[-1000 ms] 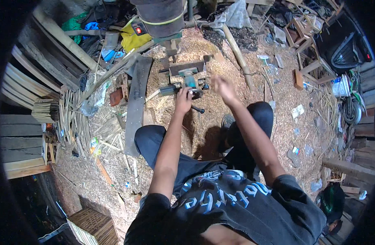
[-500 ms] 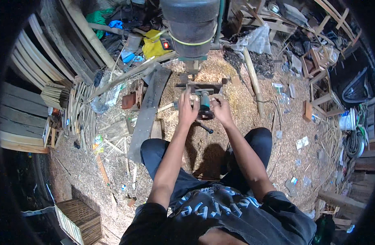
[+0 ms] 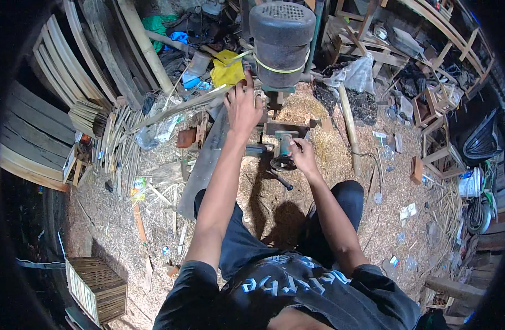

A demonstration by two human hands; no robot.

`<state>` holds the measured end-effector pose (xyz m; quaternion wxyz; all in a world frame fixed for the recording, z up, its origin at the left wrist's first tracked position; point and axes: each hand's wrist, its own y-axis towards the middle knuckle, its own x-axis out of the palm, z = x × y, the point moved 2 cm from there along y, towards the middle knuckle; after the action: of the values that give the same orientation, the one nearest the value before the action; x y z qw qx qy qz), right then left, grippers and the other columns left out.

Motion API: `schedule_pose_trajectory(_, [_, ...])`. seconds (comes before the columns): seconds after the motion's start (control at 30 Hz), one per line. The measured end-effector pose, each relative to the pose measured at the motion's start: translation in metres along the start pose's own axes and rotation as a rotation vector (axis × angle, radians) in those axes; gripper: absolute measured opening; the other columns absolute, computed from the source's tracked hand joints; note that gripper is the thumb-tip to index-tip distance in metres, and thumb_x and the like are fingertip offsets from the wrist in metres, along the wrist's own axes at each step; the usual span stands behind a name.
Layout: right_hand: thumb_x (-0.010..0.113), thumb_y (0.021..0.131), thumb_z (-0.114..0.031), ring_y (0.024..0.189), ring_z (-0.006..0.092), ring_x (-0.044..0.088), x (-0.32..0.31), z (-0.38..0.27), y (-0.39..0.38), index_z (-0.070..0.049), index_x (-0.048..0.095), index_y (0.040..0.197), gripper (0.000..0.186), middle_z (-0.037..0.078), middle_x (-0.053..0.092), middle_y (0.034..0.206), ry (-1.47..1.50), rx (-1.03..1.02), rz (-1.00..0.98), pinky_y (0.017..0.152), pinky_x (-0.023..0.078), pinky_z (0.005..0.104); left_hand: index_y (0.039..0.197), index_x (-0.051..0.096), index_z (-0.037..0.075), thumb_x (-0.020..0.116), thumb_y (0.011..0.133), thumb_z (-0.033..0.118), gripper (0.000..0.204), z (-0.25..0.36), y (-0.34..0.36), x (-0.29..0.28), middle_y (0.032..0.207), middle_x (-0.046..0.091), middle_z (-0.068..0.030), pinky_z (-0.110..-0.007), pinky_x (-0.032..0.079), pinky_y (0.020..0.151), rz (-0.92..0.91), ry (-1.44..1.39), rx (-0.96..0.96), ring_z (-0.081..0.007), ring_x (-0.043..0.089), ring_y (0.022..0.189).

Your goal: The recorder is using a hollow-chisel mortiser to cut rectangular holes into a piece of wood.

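Note:
A drill-press-like machine with a dark drum-shaped motor housing point(image 3: 280, 41) stands ahead of me, yellow cord round it. My left hand point(image 3: 243, 104) is raised left of its column, fingers apart, their tips at a small switch box point(image 3: 247, 70); contact is unclear. Below the housing sit a dark metal vise point(image 3: 291, 127) and a green fitting point(image 3: 285, 142) above a black handwheel point(image 3: 283, 164). My right hand point(image 3: 302, 155) is at that fitting's right side, fingers curled; what they hold is too small to make out. A black lever point(image 3: 280, 181) angles below the wheel.
Wood shavings point(image 3: 318, 231) cover the floor. A long dark board point(image 3: 200, 176) lies left of the machine, a pole point(image 3: 349, 129) right of it. Stacked planks point(image 3: 35, 137) and slats point(image 3: 112, 140) line the left; chair frames point(image 3: 434, 143) and a white bucket point(image 3: 470, 181) crowd the right.
My left hand has left the handwheel area and risen to the switch box. My right hand came in to the green fitting and stays there. The view has tilted upward, showing more housing.

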<state>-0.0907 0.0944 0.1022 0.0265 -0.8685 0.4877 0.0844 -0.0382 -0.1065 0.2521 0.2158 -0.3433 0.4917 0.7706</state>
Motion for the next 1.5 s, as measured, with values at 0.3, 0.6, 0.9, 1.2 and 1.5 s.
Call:
schedule_pose_trajectory(0.3, [0.057, 0.087, -0.019, 0.081, 0.0276, 0.066, -0.011, 0.074, 0.000, 0.005, 0.063, 0.094, 0.026, 0.019, 0.067, 0.085, -0.185, 0.048, 0.222, 0.075, 0.050, 0.0364, 0.115, 0.059, 0.000, 0.057, 0.086, 0.032, 0.043, -0.042, -0.103, 0.085, 0.127, 0.050, -0.0235, -0.053, 0.034, 0.101, -0.351, -0.275, -0.270, -0.0387, 0.045, 0.120])
schedule_pose_trajectory(0.6, [0.048, 0.091, -0.048, 0.100, 0.0317, 0.061, -0.003, 0.117, -0.008, 0.005, 0.061, 0.114, 0.059, 0.023, 0.065, 0.105, -0.338, 0.455, 0.008, 0.089, 0.044, 0.0388, 0.111, 0.056, -0.005, 0.030, 0.096, 0.055, 0.067, -0.025, -0.209, 0.168, 0.119, 0.055, -0.0302, -0.044, 0.037, 0.100, -0.880, -0.636, -0.570, -0.0443, 0.049, 0.116])
schedule_pose_trajectory(0.9, [0.046, 0.088, -0.057, 0.110, 0.0387, 0.058, 0.014, 0.150, -0.003, 0.015, 0.058, 0.111, 0.077, 0.032, 0.062, 0.108, -0.120, 0.594, 0.032, 0.094, 0.042, 0.0421, 0.129, 0.039, 0.000, 0.030, 0.095, 0.060, 0.069, -0.016, -0.221, 0.172, 0.133, 0.044, -0.0288, -0.043, 0.030, 0.105, -0.924, -0.751, -0.694, -0.0395, 0.041, 0.128])
schedule_pose_trajectory(1.2, [0.058, 0.084, -0.058, 0.095, 0.0229, 0.060, 0.017, 0.096, -0.011, 0.015, 0.055, 0.116, 0.079, 0.020, 0.063, 0.107, 0.035, 0.578, 0.051, 0.084, 0.046, 0.0337, 0.147, 0.013, -0.004, 0.034, 0.079, 0.081, 0.111, -0.017, -0.234, 0.183, 0.149, 0.025, -0.0259, -0.039, 0.019, 0.113, -0.926, -0.860, -1.014, -0.0339, 0.023, 0.140])
schedule_pose_trajectory(1.5, [0.065, 0.081, -0.057, 0.078, 0.0151, 0.057, 0.021, 0.084, -0.012, 0.007, 0.065, 0.086, 0.064, 0.011, 0.065, 0.084, 0.074, 0.528, 0.101, 0.071, 0.047, 0.0309, 0.146, 0.012, -0.006, 0.035, 0.081, 0.079, 0.110, -0.015, -0.236, 0.182, 0.145, 0.029, -0.0300, -0.039, 0.022, 0.112, -0.907, -0.857, -1.042, -0.0370, 0.027, 0.138])
